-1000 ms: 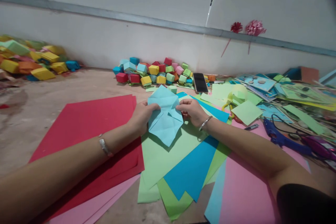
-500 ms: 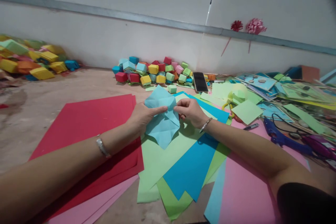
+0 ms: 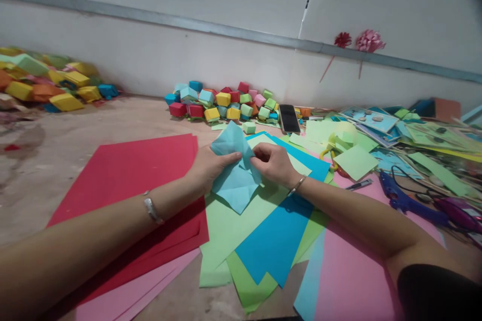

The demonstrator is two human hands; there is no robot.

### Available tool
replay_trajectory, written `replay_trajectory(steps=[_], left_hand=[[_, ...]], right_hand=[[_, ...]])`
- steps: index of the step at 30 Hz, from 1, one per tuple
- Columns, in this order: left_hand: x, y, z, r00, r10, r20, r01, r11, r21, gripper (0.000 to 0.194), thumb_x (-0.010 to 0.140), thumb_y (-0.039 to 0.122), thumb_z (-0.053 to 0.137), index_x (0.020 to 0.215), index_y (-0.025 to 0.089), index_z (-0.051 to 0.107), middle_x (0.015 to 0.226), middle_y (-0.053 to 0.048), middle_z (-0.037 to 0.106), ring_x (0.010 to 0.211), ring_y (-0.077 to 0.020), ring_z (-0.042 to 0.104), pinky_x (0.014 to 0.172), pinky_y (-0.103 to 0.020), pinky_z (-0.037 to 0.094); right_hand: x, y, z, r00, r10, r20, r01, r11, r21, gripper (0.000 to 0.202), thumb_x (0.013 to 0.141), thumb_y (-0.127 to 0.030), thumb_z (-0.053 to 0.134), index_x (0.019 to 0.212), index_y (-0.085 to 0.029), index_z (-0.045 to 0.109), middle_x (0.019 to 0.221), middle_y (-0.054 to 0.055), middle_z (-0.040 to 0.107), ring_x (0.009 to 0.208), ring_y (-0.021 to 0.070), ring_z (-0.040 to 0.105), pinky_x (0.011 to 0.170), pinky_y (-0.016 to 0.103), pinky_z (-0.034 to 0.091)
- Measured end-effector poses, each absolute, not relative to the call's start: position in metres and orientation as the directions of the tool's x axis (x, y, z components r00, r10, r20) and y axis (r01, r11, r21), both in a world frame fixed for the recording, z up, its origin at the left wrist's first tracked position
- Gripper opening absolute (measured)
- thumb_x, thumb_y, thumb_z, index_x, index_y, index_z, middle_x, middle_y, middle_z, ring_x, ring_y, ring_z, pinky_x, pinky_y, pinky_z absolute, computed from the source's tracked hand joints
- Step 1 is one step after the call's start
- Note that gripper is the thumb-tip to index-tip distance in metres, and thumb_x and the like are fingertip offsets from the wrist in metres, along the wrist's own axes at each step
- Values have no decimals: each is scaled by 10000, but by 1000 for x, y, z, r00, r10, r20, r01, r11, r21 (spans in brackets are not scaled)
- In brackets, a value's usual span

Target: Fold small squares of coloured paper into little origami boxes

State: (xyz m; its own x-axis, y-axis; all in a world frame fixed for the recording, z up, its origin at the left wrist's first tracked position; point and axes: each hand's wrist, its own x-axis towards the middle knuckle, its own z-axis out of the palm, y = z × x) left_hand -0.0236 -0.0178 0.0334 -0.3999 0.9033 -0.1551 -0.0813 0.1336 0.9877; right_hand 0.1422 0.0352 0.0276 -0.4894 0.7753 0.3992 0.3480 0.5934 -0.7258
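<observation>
- The left hand (image 3: 206,166) grasps the light-blue paper (image 3: 238,189) by its left side, thumb laid across the top.
- The right hand (image 3: 274,163) pinches the same paper at its right edge, fingers curled in; the fingertips are partly hidden.
- This creased, partly folded paper is between the two hands, above pale-green sheets (image 3: 226,233).
- A silver bracelet (image 3: 152,209) circles the left wrist, a thinner bangle (image 3: 296,185) the right.
- Red sheets (image 3: 143,165) lie under the left forearm; a blue sheet (image 3: 269,233) lies below the right wrist.
- Farther right are a cutter (image 3: 359,184) on pink paper (image 3: 354,266) and a blue glue gun (image 3: 408,205).
- Beyond the hands, small coloured paper boxes (image 3: 223,100) sit heaped on the counter (image 3: 139,118) beside a phone (image 3: 289,119).
</observation>
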Motion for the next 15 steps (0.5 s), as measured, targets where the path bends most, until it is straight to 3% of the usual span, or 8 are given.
replay_trajectory(steps=[5,10,15], left_hand=[[-23,-18,29,-365,923,-123,-82,100,992,393,474,311,911,800,182,734,822,-68,776,733,-255,698,616,-356,570],[-21,-19,28,-335,933,-131,-124,95,988,383,488,335,907,792,182,730,816,-77,776,713,-247,700,605,-341,563],[-21,-19,28,-243,964,-112,-171,71,983,373,492,327,899,794,173,743,771,-63,765,649,-220,681,594,-330,553]], right_hand=[[142,40,25,-463,833,304,320,476,-819,169,653,-277,593,586,-200,458,580,-46,468,582,97,428,549,235,334],[139,39,28,-429,899,85,150,164,-975,136,566,-235,609,675,-198,536,603,-54,531,528,99,465,470,227,352],[136,40,30,-369,929,-23,9,-21,-1000,194,542,-174,599,715,-211,520,554,-77,506,473,90,457,446,216,332]])
